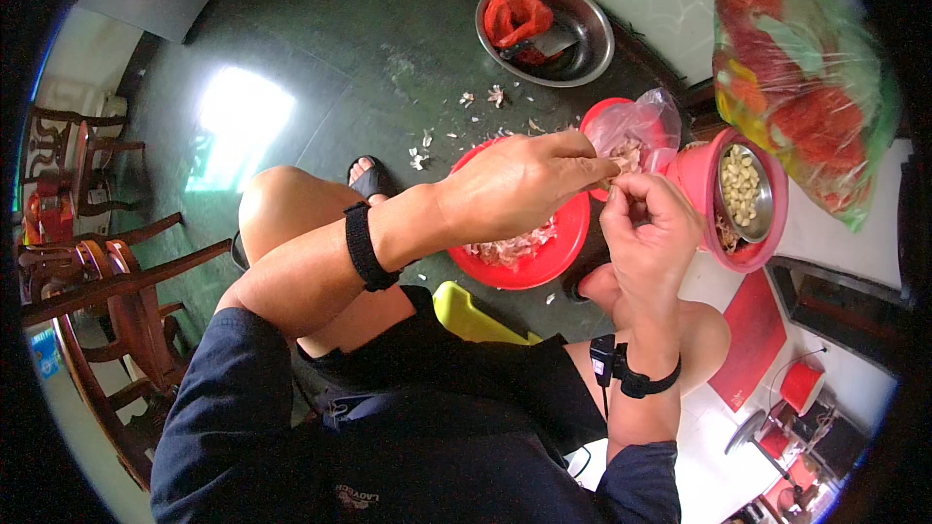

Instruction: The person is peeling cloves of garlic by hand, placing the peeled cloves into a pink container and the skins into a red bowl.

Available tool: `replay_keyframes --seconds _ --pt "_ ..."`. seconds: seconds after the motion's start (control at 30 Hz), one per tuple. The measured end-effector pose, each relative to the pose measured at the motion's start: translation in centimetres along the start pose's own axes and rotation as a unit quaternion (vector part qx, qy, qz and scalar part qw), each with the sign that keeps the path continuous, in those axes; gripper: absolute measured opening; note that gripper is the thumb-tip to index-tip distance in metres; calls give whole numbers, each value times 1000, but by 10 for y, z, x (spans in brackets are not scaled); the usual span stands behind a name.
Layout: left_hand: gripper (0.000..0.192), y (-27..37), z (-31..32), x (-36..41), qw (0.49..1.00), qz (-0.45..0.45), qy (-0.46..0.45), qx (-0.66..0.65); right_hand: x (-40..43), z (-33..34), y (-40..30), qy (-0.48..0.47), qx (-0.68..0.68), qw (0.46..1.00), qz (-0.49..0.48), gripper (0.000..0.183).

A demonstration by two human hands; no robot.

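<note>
My left hand (528, 182) reaches across from the left, palm down, and its fingertips meet those of my right hand (648, 225). Between them is a small pale-brown piece of garlic (611, 183), mostly hidden by the fingers. Below my left hand a red plastic basin (571, 258) on the floor holds loose garlic skins (510, 251). Just beyond the fingertips lies a clear plastic bag (659, 120) with more brownish garlic in it, over a red container (604, 113). To the right, a steel bowl (764, 215) of peeled garlic cloves (741, 185) rests in a pink bucket (703, 178).
A steel basin (593, 69) with a red mesh bag (513, 14) and a cleaver (550, 42) stands on the dark floor. Garlic skins (496, 96) are scattered nearby. A large plastic bag (808, 80) is at upper right; wooden chairs (124, 306) stand left.
</note>
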State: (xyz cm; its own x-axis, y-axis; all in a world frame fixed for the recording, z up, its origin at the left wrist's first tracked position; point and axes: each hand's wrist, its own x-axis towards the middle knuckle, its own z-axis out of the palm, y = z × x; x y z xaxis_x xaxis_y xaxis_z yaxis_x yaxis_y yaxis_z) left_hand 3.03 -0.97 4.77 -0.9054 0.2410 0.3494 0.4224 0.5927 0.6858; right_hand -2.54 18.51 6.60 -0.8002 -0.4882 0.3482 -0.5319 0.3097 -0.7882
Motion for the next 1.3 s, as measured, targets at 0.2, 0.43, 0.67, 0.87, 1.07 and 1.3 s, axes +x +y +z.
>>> replay_keyframes --seconds 0.2,0.43,0.67,0.87,1.07,1.3 --pt "44 -1 13 5 992 15 95 -87 -3 5 7 30 117 989 88 7" --pt "43 12 2 15 986 -2 124 -109 -5 6 2 49 184 972 138 6" --pt "39 8 -1 16 985 -2 138 -99 -3 10 -1 80 197 971 108 5" --pt "32 13 1 9 987 17 152 48 -3 8 2 87 128 985 82 7" --pt "25 9 -2 11 988 17 155 1 -2 8 -1 89 69 994 4 8" --pt "18 16 -12 17 839 -140 106 -516 -7 -1 -7 68 260 959 85 9"
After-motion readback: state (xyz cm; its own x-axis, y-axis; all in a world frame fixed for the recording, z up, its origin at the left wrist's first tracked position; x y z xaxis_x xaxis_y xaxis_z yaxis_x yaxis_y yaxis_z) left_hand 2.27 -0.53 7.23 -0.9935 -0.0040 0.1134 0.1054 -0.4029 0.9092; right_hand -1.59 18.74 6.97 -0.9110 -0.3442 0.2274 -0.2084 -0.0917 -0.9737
